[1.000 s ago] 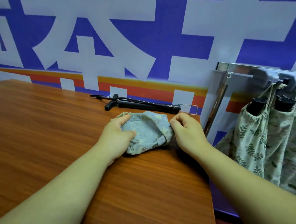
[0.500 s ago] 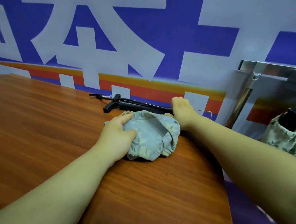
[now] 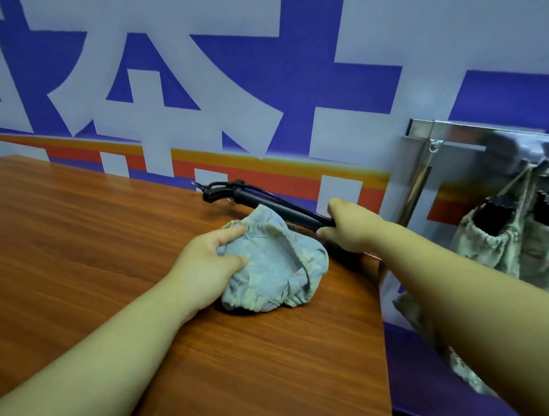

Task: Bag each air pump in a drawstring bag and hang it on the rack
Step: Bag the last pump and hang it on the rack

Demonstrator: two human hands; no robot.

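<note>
Risk: right hand wraps its fingers round one end of the air pump, left hand pinches the bunched drawstring bag at its rim; slack mouth beyond the thumb may snag the pump.

Right hand around pump, left hand on bag

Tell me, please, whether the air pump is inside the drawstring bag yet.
Outside: the air pump is behind the drawstring bag, with the right hand gripping it.
</note>
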